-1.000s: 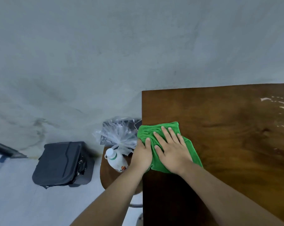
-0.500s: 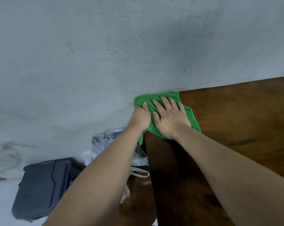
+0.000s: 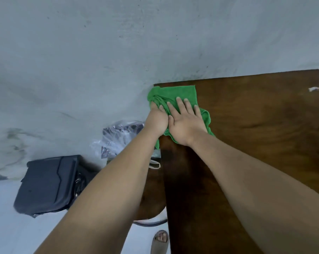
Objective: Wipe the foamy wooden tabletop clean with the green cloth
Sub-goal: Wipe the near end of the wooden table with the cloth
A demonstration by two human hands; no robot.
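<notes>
The green cloth point(image 3: 180, 93) lies at the far left corner of the dark wooden tabletop point(image 3: 261, 136), against the grey wall. My right hand point(image 3: 186, 120) presses flat on it with fingers spread and straight. My left hand point(image 3: 157, 119) sits at the table's left edge, its fingers curled into the bunched left part of the cloth. A small streak of white foam point(image 3: 315, 88) shows on the wood at the far right.
Left of the table stands a low round wooden stool point(image 3: 151, 204) with a crinkled clear plastic bag point(image 3: 114, 140) on it. A dark bag point(image 3: 48, 184) lies on the floor by the wall. A sandalled foot point(image 3: 160, 239) is at the bottom edge.
Both hands pushed the cloth forward along the left edge to the far corner by the wall. The white bottle seen on the stool earlier is now hidden behind my left arm.
</notes>
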